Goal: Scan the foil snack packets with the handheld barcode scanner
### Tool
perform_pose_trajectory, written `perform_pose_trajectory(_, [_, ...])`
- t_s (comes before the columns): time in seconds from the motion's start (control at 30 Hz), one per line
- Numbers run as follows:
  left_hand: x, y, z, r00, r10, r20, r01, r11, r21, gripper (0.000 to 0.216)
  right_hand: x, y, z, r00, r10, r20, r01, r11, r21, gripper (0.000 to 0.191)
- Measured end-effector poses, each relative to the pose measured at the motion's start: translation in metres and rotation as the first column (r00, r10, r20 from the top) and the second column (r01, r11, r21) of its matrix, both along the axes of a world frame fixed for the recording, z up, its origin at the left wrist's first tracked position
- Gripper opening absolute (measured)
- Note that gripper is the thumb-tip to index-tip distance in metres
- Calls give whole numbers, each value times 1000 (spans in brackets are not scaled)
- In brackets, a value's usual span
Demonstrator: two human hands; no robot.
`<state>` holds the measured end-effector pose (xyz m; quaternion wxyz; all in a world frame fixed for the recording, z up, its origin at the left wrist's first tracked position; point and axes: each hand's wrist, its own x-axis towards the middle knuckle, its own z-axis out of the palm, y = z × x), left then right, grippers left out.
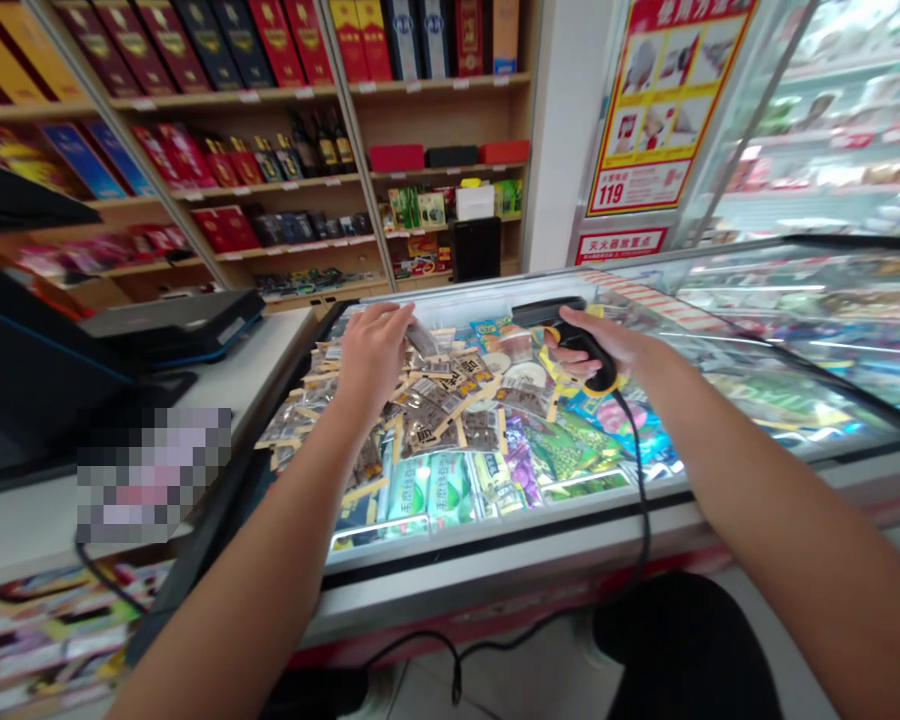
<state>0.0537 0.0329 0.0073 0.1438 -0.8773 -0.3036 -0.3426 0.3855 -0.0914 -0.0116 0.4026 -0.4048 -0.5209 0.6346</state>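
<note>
The person's left hand (379, 345) pinches a small packet (421, 340), blurred at the fingertips, the fingers nearly together. At three o'clock from it, the right hand (607, 345) is curled closely round the handle of a black scanner (574, 337), whose cord (643, 480) hangs toward five o'clock. From the left hand, brown packets (427, 400) lie strewn at four o'clock on the glass-topped freezer (510, 585); stocked shelves (435, 84) stand at twelve.
</note>
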Motion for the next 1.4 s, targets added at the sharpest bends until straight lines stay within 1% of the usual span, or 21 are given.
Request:
perform_pose_trajectory(0.07, [-6, 9, 4, 996, 20, -93, -28, 996, -87, 46, 3, 0, 0, 997, -82, -5, 82, 996, -35, 51])
perform_pose_trajectory(0.13, [-15, 14, 7, 969, 23, -248, -65, 985, -163, 49, 6, 1, -1, 992, -122, 12, 123, 989, -77, 50])
perform_pose_trajectory(0.17, [-20, 15, 8, 948, 29, -318, -93, 978, -187, 53, 8, 2, -2, 991, -128, 27, 130, 987, -95, 51])
perform_pose_trajectory(0.23, [-29, 10, 11, 917, 60, -395, -150, 968, -200, 64, 11, 4, -4, 990, -130, 52, 135, 984, -116, 52])
perform_pose_trajectory(0.27, [-32, 5, 14, 895, 38, -445, -150, 964, -220, 68, 12, 5, -4, 990, -128, 58, 135, 983, -123, 52])
perform_pose_trajectory(0.3, [-34, -1, 16, 889, 34, -456, -155, 960, -232, 69, 13, 5, -4, 990, -128, 57, 134, 982, -131, 53])
perform_pose_trajectory(0.33, [-34, -7, 19, 888, 7, -460, -132, 962, -241, 66, 14, 5, -3, 990, -128, 53, 135, 981, -140, 54])
perform_pose_trajectory(0.37, [-32, -14, 21, 883, 0, -470, -137, 957, -257, 64, 15, 4, -2, 991, -128, 47, 133, 980, -146, 54])
perform_pose_trajectory(0.43, [-22, -24, 22, 882, -29, -471, -123, 949, -289, 61, 18, 1, 1, 993, -106, 50, 112, 981, -158, 53])
perform_pose_trajectory(0.5, [-2, -34, 16, 891, -90, -444, -68, 942, -328, 53, 22, -3, 3, 996, -50, 77, 62, 983, -172, 53])
perform_pose_trajectory(0.6, [38, -47, -5, 874, -287, -391, 109, 901, -420, 46, 32, -10, 5, 993, 16, 113, 5, 982, -187, 52])
perform_pose_trajectory(0.63, [52, -51, -13, 849, -342, -403, 146, 884, -443, 47, 35, -11, 5, 992, 22, 122, 1, 982, -186, 50])
perform_pose_trajectory(0.7, [74, -56, -29, 811, -382, -443, 167, 877, -450, 55, 41, -14, 5, 989, 41, 144, -13, 981, -194, 49])
perform_pose_trajectory(0.73, [83, -57, -35, 800, -379, -466, 161, 882, -442, 57, 43, -15, 4, 986, 59, 155, -27, 979, -202, 49])
perform_pose_trajectory(0.8, [93, -57, -45, 799, -356, -485, 153, 900, -409, 54, 46, -17, 5, 980, 102, 174, -62, 974, -218, 50])
perform_pose_trajectory(0.87, [94, -56, -50, 817, -329, -474, 155, 916, -369, 52, 46, -18, 5, 972, 131, 193, -86, 971, -223, 50])
perform_pose_trajectory(0.97, [86, -55, -45, 859, -297, -416, 167, 932, -322, 54, 46, -21, 7, 962, 161, 221, -111, 968, -225, 49])
perform_pose_trajectory(1.07, [71, -55, -29, 892, -276, -358, 165, 936, -310, 52, 48, -22, 7, 958, 189, 217, -143, 967, -212, 47])
perform_pose_trajectory(1.17, [52, -49, -10, 892, -279, -355, 138, 917, -374, 44, 49, -22, 6, 955, 211, 209, -176, 969, -176, 44])
perform_pose_trajectory(1.23, [39, -40, -3, 884, -285, -369, 112, 898, -426, 43, 47, -20, 4, 947, 236, 218, -205, 966, -157, 42])
perform_pose_trajectory(1.4, [18, -22, 0, 882, -293, -369, 78, 863, -499, 42, 44, -14, 1, 915, 311, 256, -283, 949, -141, 39])
